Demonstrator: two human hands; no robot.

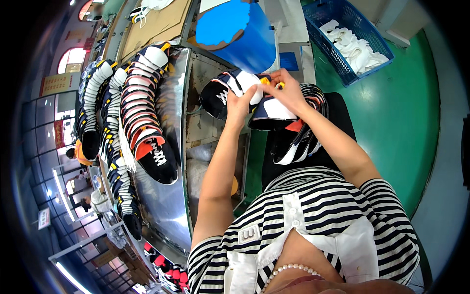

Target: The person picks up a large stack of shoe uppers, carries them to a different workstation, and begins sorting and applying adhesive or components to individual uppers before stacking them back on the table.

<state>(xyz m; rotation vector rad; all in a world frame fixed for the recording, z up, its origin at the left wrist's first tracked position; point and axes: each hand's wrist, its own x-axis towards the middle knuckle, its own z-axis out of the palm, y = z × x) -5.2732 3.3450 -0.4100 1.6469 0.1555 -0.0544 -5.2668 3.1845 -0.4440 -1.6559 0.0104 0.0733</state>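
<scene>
A black and white shoe upper (213,99) with white laces is held up in front of me. My left hand (239,105) is closed around its side, thumb on the white part. My right hand (288,91) has its fingers bent in at the yellow-tabbed heel end, pinching the edge there. Just beneath my hands sits another upper (278,110) with a white panel and a dark collar. More nested uppers (296,149) rest on the black surface by my lap; my right forearm partly covers them.
Long curved rows of nested uppers (142,105) lie on the metal table (161,206) at left. A blue bin (254,46) stands ahead. A blue basket (350,78) holding white pieces is on the green floor (391,127). Other people work far left.
</scene>
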